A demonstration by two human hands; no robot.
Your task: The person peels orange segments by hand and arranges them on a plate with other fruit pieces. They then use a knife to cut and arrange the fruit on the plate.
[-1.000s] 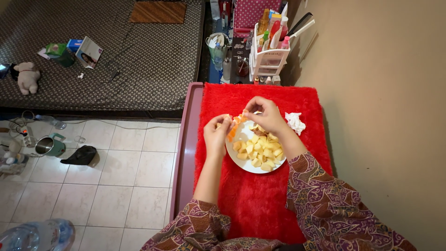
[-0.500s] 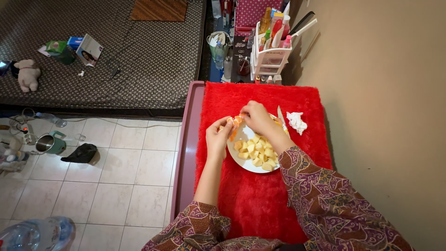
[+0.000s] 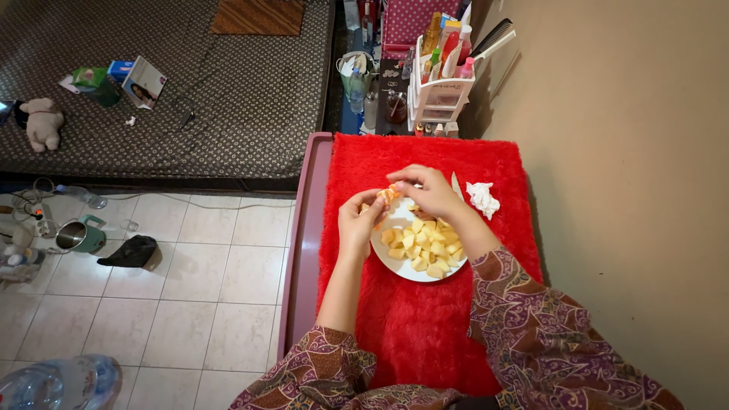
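Two hands meet over the far-left rim of a white plate (image 3: 389,260), and between them sits a small orange fruit piece (image 3: 389,194). The left hand (image 3: 357,222) curls around it from below and the left, fingers closed on its lower side. The right hand (image 3: 433,192) comes in from the right, fingertips pinched on its top edge. Just below the hands, pale yellow fruit chunks (image 3: 425,247) are heaped on the plate. The plate rests on a red fuzzy cloth (image 3: 410,326), with a crumpled white tissue (image 3: 482,199) near the right hand and a knife blade (image 3: 456,184) poking out behind its knuckles.
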